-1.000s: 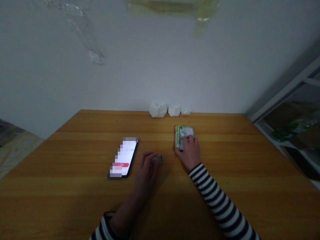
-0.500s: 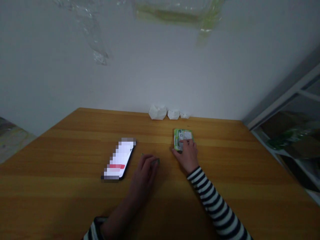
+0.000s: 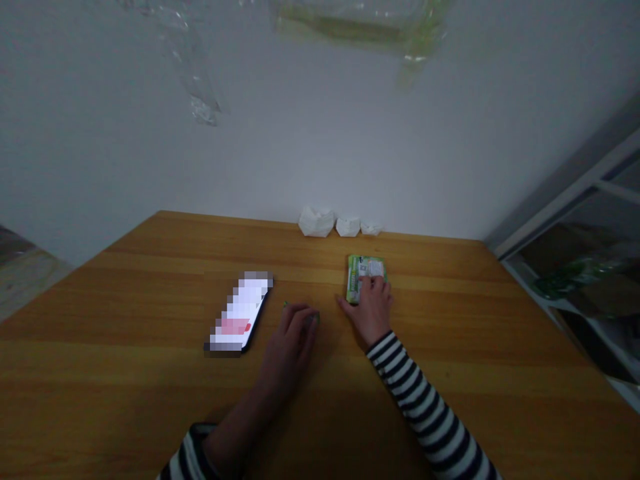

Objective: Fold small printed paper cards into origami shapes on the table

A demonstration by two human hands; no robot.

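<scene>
Clenched around something small, the left hand rests knuckles-up on the wooden table, its fingers curled shut. A small greyish-green piece peeps out at the fingertips, and a thin green tip shows at the far side of the fingers; most of it is hidden, so I cannot tell what it is. It looks light and small enough to slip, so a firm pinch on its exposed end seems the surest hold.

Just to the right of that fist, the right hand lies over a green-and-white packet, with its fingers on the near part and the thumb spread out to the left. Whether this hand is gripping the packet or only resting on it cannot be told. The packet lies flat and looks thin, light and fairly stiff; its long edges look like the best place to take hold.

Striped sleeves run back from both wrists towards the viewer. Left of the fist lies a smartphone with a lit, pixelated screen. Beyond the packet, three white crumpled lumps sit at the table's far edge against a pale wall.
</scene>
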